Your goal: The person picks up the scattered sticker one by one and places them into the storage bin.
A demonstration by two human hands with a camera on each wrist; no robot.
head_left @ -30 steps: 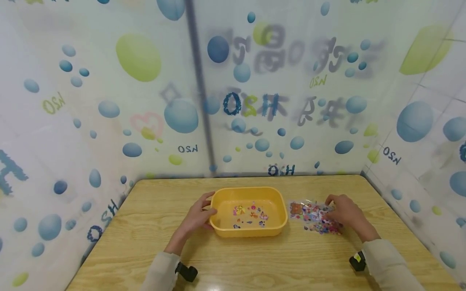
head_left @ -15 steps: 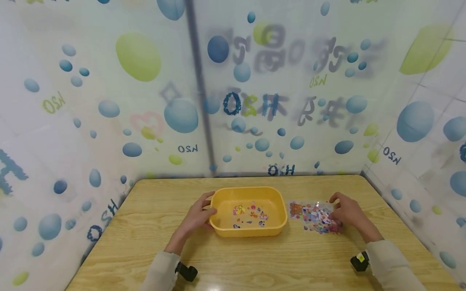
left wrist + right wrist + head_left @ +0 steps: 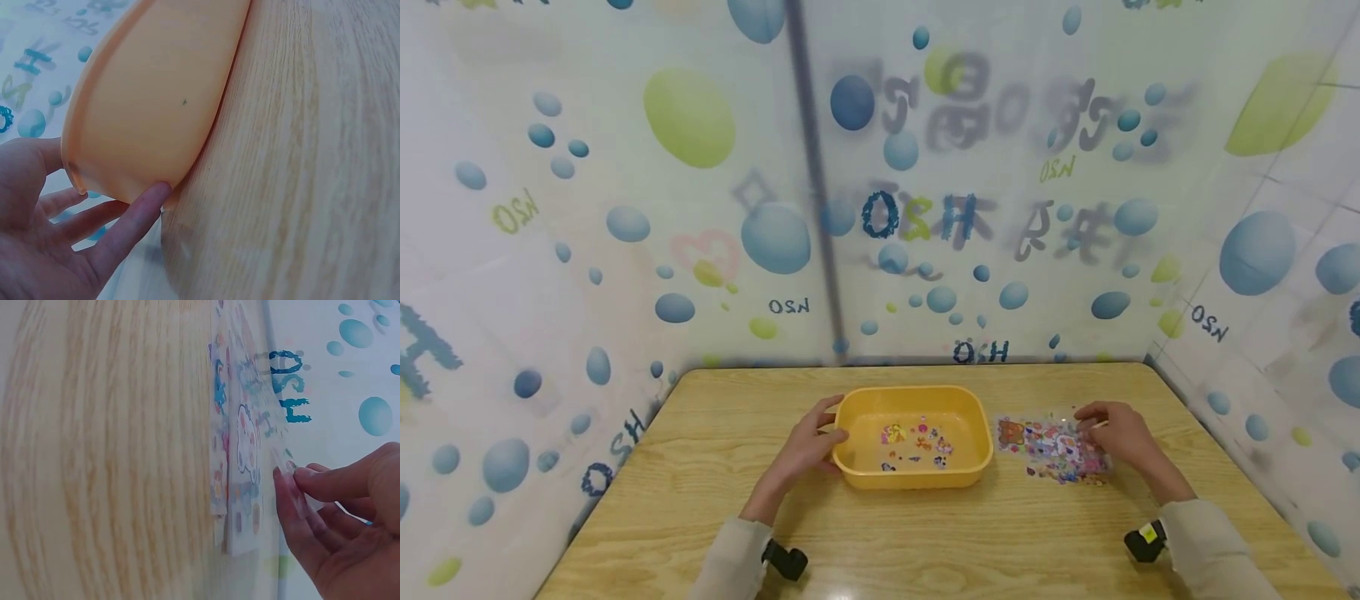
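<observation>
A yellow plastic basin (image 3: 913, 480) sits on the wooden table, with several small colourful stickers (image 3: 892, 433) lying on its floor. My left hand (image 3: 805, 442) grips its left end. In the left wrist view the thumb is at the rim and the other fingers lie against the outer wall (image 3: 150, 94). To the basin's right is a loose stack of clear sticker sheets (image 3: 1048, 446), one printed with a brown bear. My right hand (image 3: 1120, 435) pinches the edge of a clear sheet (image 3: 275, 434) between thumb and index finger. That edge is raised off the sheets (image 3: 245, 487) below.
The wooden table (image 3: 910, 542) extends in front of the basin and to both sides. A curtain (image 3: 925, 292) with blue and green bubble prints hangs behind it. A black wrist camera (image 3: 786, 560) is strapped to each forearm.
My right hand has shifted slightly to the right, and its thumb and index finger now pinch the sheet's edge. The left hand and the basin have stayed put.
</observation>
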